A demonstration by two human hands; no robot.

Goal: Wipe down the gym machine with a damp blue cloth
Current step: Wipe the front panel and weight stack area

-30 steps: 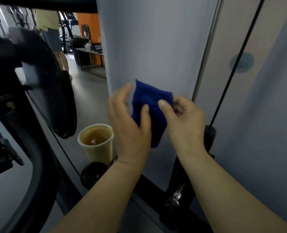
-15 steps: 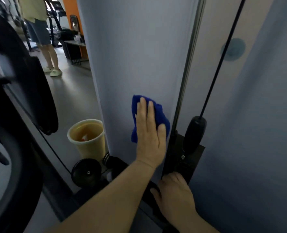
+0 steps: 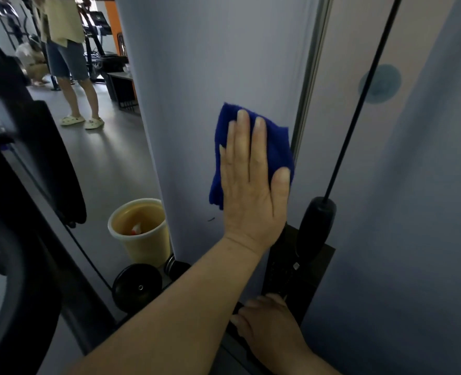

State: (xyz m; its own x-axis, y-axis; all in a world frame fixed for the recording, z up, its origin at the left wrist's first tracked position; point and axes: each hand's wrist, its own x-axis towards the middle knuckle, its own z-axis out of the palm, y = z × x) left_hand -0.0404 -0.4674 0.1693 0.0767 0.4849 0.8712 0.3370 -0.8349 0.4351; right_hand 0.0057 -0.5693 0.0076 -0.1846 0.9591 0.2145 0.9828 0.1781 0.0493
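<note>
Nearest the camera, the right hand (image 3: pixel 268 324) rests low on the machine's black base (image 3: pixel 291 274), its fingers curled over the dark edge — what exactly they close on is hidden, so I cannot tell whether it grips. Above it, the left hand (image 3: pixel 253 185) lies flat with straight fingers close together, pressing the blue cloth (image 3: pixel 278 147) against the pale grey panel (image 3: pixel 210 63) of the gym machine; the cloth shows bunched around the fingertips and hangs out past the hand's left edge. Just right of the cloth a metal rail (image 3: pixel 309 77) runs upward, and further right a thin black cable (image 3: pixel 359 104) rises from a black stopper (image 3: pixel 317 226). Down to the left, a yellow bucket (image 3: pixel 142 234) stands on the floor (image 3: pixel 107 158) beside black weight discs (image 3: pixel 137 286). Farther back, a person (image 3: pixel 67 58) in shorts and pale slippers stands among other machines — details there are blurred.
</note>
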